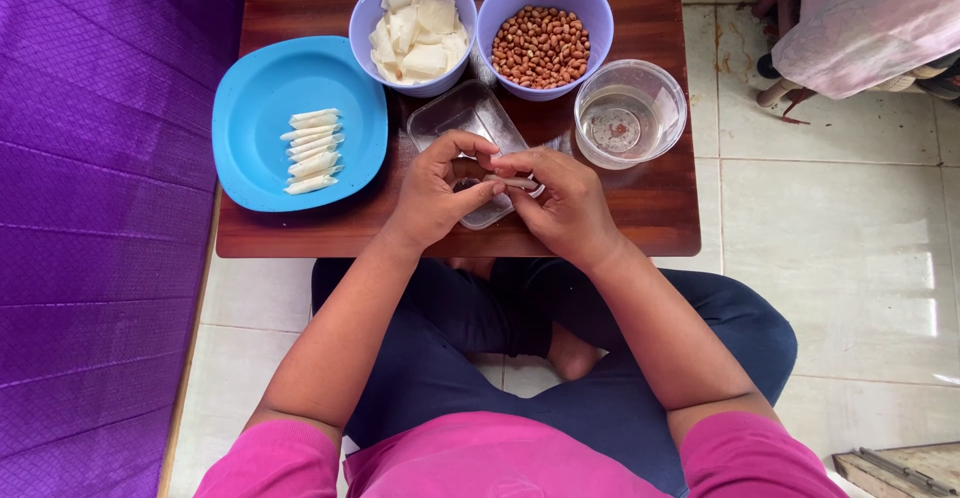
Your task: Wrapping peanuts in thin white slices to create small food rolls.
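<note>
Left hand and right hand pinch a small white wrapper roll between fingertips, fingers closed on it, over a clear plastic tray; roll mostly hidden, contents unclear. Around on the wooden table: blue plate with finished rolls, purple bowl of wrappers, bowl of peanuts, clear water bowl.
</note>
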